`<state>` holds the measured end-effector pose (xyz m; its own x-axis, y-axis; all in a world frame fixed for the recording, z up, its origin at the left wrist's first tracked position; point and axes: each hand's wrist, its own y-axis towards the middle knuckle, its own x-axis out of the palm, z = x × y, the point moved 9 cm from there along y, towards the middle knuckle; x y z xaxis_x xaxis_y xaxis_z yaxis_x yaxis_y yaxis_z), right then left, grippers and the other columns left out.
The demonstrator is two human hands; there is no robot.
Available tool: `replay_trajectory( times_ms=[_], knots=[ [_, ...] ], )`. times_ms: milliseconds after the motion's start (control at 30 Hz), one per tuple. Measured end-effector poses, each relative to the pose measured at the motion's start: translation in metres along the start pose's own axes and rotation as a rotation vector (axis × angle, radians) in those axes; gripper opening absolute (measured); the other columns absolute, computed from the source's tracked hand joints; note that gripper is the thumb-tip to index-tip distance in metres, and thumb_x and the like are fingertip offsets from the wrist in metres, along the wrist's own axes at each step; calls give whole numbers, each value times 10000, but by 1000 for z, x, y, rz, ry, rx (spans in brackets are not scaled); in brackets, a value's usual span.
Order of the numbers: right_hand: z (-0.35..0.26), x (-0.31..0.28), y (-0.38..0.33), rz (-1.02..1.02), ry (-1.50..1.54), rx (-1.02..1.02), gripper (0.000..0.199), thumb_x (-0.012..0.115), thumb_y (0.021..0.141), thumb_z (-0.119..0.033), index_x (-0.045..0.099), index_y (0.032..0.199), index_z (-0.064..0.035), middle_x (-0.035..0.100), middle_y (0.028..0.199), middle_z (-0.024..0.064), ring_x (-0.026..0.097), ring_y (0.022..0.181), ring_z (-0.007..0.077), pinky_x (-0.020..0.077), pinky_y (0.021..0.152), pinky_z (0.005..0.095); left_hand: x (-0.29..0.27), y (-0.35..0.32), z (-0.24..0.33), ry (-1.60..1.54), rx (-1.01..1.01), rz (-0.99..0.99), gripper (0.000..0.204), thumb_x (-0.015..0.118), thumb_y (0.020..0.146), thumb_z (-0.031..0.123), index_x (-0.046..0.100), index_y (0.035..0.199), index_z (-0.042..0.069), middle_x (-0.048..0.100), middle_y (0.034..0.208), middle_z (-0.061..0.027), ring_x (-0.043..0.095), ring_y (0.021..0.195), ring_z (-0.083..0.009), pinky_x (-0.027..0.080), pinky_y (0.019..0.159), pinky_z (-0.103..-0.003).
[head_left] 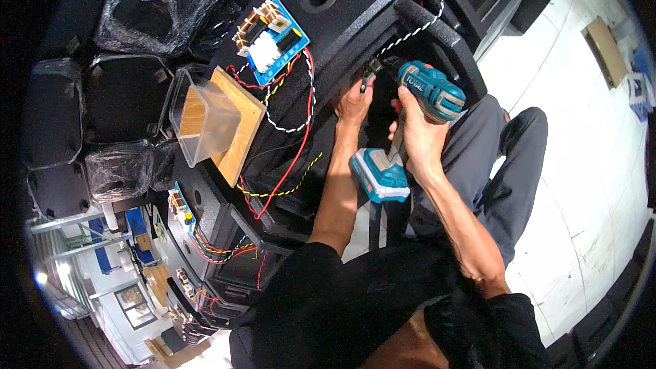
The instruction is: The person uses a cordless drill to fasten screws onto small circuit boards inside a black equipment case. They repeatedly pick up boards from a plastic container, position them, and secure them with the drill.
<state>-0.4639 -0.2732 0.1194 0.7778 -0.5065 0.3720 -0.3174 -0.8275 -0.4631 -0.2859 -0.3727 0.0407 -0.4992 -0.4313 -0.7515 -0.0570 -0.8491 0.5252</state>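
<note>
Left head fisheye: looks down from wearer's brow, near range, left grip (354,104) and right grip (424,138) around mid-frame; edges bowed.

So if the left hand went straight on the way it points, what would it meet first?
The left hand would likely meet the black cabinet, just past the small metal piece at its fingers; depth there is unclear.

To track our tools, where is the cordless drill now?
In the head view, the cordless drill is right of centre, in the right hand, its battery beside the left forearm.
</note>
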Motion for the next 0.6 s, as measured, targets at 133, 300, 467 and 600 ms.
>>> replay_trajectory(
  times_ms=[133, 300, 467, 600],
  knots=[
    [-3, -5, 8, -38, -1, 18, 243, 684, 881, -234, 605, 1010, -44, 627, 745, 52, 549, 467, 113, 467, 408, 260, -9, 7, 13, 6, -80, -110, 204, 692, 865, 277, 714, 987, 115, 686, 834, -185, 661, 757, -364, 521, 658, -438],
    [-16, -10, 7, -54, -32, -38, 283, 692, 876, -243, 593, 1054, -47, 647, 786, 68, 553, 477, 123, 476, 417, 274, -22, -4, 26, 43, -73, -205, 308, 687, 860, 218, 651, 1149, 120, 685, 946, -193, 652, 850, -396, 527, 735, -438],
    [-18, -32, -18, -86, 3, 43, 312, 689, 883, -264, 587, 1083, -47, 664, 831, 101, 562, 497, 131, 478, 421, 273, -61, -14, 44, 35, 162, 79, 278, 713, 826, 151, 649, 1087, 80, 677, 896, -157, 656, 802, -383, 534, 707, -434],
    [-31, -53, -46, -124, -72, -33, 315, 657, 908, -259, 578, 1085, -11, 655, 827, 109, 575, 517, 138, 502, 448, 273, -51, -22, 19, 59, 25, 41, 337, 775, 783, 194, 624, 1044, 43, 665, 814, -189, 656, 729, -386, 533, 637, -442]
  ],
)
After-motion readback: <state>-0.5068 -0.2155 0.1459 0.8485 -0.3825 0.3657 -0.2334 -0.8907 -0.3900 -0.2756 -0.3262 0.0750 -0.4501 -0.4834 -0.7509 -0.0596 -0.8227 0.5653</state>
